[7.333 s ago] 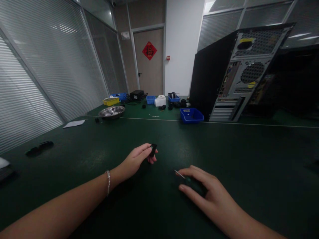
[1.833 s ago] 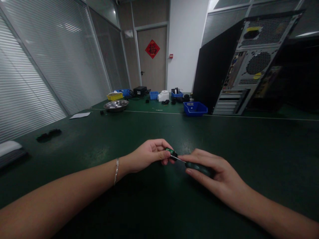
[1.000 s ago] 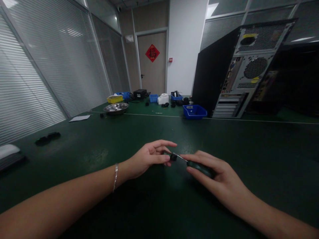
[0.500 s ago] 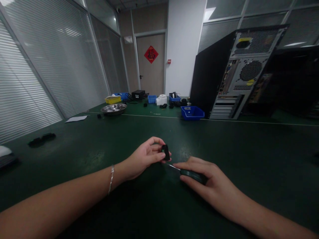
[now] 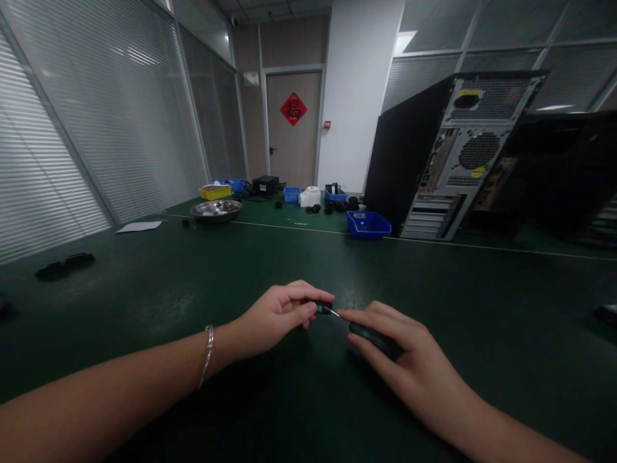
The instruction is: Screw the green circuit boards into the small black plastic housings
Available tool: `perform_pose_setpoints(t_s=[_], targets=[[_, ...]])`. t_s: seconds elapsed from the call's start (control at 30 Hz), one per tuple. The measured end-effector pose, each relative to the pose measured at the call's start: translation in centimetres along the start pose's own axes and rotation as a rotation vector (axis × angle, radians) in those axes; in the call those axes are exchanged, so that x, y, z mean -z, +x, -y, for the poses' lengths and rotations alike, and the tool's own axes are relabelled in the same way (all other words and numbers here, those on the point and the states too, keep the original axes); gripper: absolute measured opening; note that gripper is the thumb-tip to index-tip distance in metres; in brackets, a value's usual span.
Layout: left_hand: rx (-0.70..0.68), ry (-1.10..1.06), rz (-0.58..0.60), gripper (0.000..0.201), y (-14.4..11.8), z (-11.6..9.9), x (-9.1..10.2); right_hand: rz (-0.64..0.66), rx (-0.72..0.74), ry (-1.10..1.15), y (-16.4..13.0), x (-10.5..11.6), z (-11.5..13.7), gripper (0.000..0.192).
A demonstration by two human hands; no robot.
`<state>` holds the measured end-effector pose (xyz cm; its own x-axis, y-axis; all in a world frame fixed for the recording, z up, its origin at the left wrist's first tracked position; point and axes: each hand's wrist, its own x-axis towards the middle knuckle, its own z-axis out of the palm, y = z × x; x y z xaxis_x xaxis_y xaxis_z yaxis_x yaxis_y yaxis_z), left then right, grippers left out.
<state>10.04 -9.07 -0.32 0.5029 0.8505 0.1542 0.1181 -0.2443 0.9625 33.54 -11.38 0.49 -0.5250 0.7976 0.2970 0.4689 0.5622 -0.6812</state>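
My left hand (image 5: 284, 315) is closed around a small black part (image 5: 328, 305) that shows a bit of green; most of it is covered by the fingers. In my right hand (image 5: 400, 341) lies a screwdriver with a dark handle (image 5: 373, 339) and a thin metal shaft (image 5: 334, 313). The index finger rests along the shaft side, with the thumb below the handle. The screwdriver's tip meets the near right end of the black part, though the exact contact point is too small to make out. Both hands are just above the green table mat (image 5: 270, 399).
A blue bin (image 5: 369, 225) and a tall computer case (image 5: 429, 167) stand to the right. At the back left are a metal bowl (image 5: 215, 211) and a yellow tray (image 5: 215, 192). Dark objects (image 5: 65, 266) and a white paper (image 5: 139, 226) lie on the left.
My left hand has turned the black part from upright to flatter, its fingers now over it. The screwdriver tip now reaches the part, where before it was just below it. The view has shifted slightly.
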Motion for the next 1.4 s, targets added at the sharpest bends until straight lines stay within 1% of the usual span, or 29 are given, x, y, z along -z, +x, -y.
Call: perform_pose_setpoints(t_s=[0.27,0.47,0.63,0.87,1.03,1.1,1.17,1.3,1.4], targets=[[0.048,-0.015,-0.051,0.026,0.1,0.1,-0.6,0.004,-0.030,-0.025,0.1,0.0,-0.1,0.029],[0.122,-0.115,0.001,0.025,0.3,0.1,-0.1,0.010,-0.018,0.018,0.2,0.0,-0.1,0.030],[0.193,-0.171,0.008,0.024,0.4,-0.2,0.1,0.014,-0.028,0.049,0.4,0.1,-0.1,0.030],[0.188,-0.213,0.031,0.022,0.4,0.0,0.1,0.018,-0.043,0.070,0.4,0.1,0.1,0.028],[0.131,-0.276,-0.030,0.017,0.5,0.6,0.0,-0.037,-0.068,0.065,0.4,0.1,0.0,0.027],[0.118,-0.242,-0.038,0.015,0.4,0.5,-0.1,-0.067,-0.079,0.065,0.4,0.1,-0.1,0.027],[0.102,-0.172,-0.015,0.014,0.3,0.3,-0.2,-0.087,-0.080,0.067,0.4,0.2,-0.1,0.027],[0.054,0.005,0.087,0.014,-0.1,-0.8,-0.3,-0.088,-0.092,0.092,0.5,0.4,0.0,0.025],[-0.004,0.223,0.156,0.018,-0.2,-1.4,-0.3,-0.084,-0.101,0.112,0.5,0.5,0.0,0.025]])
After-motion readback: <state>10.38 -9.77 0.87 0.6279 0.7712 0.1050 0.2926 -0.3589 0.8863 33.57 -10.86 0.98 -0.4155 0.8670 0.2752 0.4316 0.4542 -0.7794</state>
